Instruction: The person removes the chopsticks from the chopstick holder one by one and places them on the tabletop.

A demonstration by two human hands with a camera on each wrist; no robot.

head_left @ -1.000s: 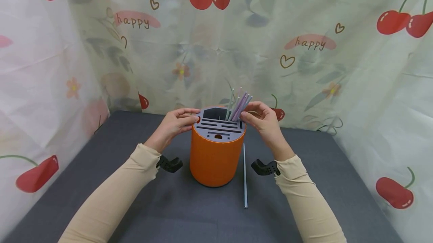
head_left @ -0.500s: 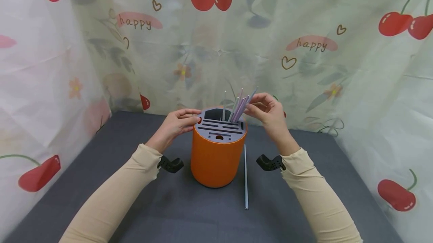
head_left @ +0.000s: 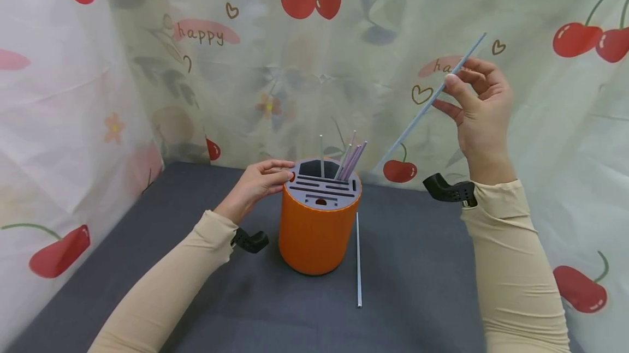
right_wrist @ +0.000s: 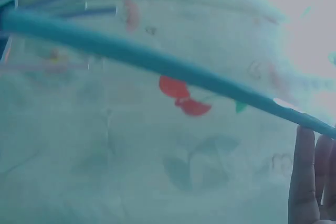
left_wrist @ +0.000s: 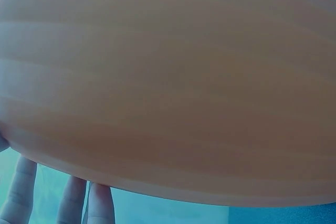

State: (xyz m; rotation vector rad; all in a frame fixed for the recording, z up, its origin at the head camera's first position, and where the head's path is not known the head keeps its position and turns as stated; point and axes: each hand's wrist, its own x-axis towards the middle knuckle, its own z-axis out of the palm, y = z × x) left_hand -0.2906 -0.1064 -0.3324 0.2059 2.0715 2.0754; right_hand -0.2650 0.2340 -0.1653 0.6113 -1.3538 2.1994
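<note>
In the head view an orange cylindrical holder (head_left: 312, 238) with a grey slotted top (head_left: 324, 192) stands upright on the table. My left hand (head_left: 250, 184) rests against the left of its rim, thumb near a round red hole. In the left wrist view extended fingers (left_wrist: 72, 203) touch the holder's edge. To the upper right, in the air, my right hand (head_left: 484, 102) pinches a long pale blue straw (head_left: 415, 121), tilted and clear of the holder. Several purple and pale straws (head_left: 351, 162) lean in the holder's rear opening; another pale one (head_left: 321, 151) stands apart there.
On the dark grey tabletop (head_left: 417, 265) a single pale blue straw (head_left: 358, 265) lies just right of the holder. A printed curtain (head_left: 319, 58) with cherries closes off the back and both sides.
My right hand has drawn the blue straw out of the holder and carried it up and to the right. The straws left inside have shifted slightly. My left hand keeps its place.
</note>
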